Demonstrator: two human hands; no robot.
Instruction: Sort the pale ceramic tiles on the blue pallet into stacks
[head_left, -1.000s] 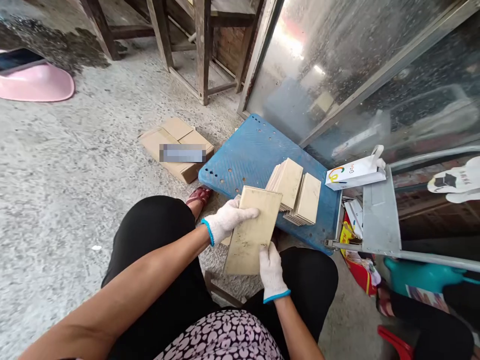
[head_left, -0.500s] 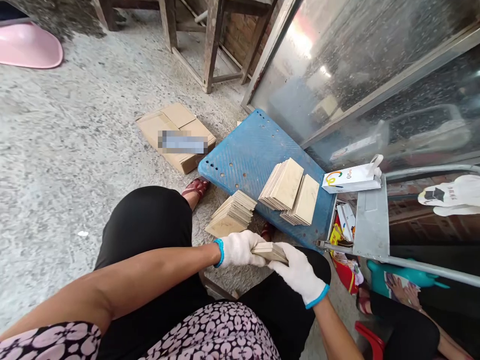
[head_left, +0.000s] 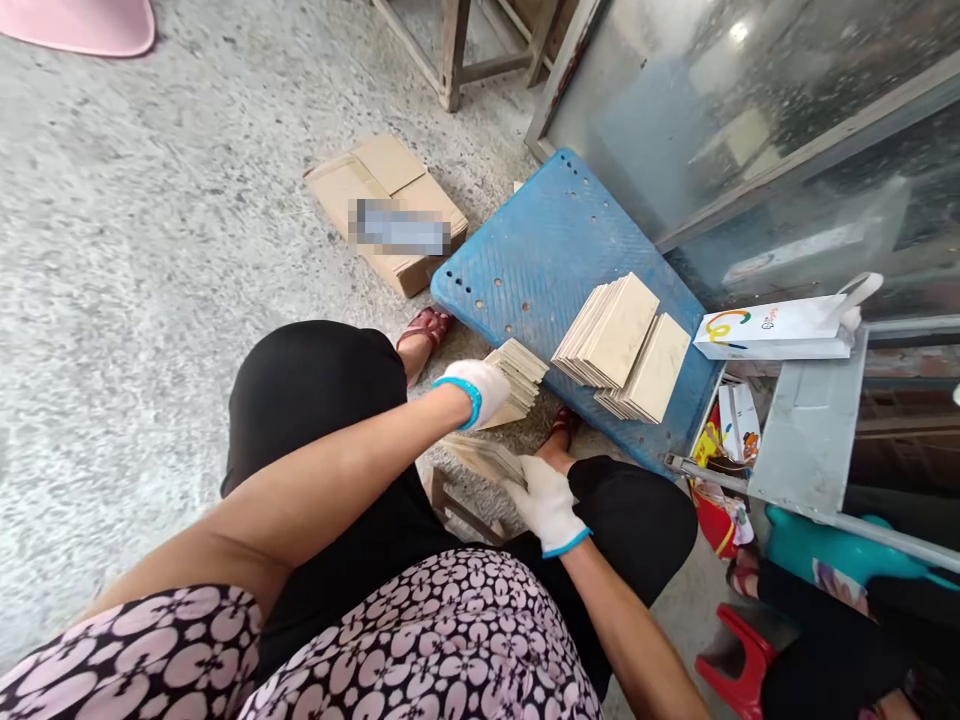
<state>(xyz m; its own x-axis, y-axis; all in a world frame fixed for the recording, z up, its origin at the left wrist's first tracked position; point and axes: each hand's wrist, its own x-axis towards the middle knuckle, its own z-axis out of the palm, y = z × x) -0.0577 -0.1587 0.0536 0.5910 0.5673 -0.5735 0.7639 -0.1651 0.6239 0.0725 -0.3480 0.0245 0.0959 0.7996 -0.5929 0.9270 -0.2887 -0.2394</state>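
Both my hands wear white gloves with blue cuffs. My left hand (head_left: 480, 388) rests on a low stack of beige tiles (head_left: 517, 372) lying on the floor at the near edge of a blue perforated board (head_left: 540, 250); its fingers are hidden behind the wrist. My right hand (head_left: 544, 505) grips the end of a thin bundle of beige tiles (head_left: 484, 458), held low between my knees. Two more fanned tile stacks (head_left: 622, 345) lie on the blue board.
A taped cardboard box (head_left: 386, 215) lies on the concrete floor to the left of the board. A white paper bag (head_left: 780, 325) sits on a grey metal frame (head_left: 806, 430) at right. Another person's legs and a red stool (head_left: 739, 660) are at lower right.
The tiles I held up in both hands have come down between my knees. My left hand let go and moved onto the floor stack. The camera has tilted downward.
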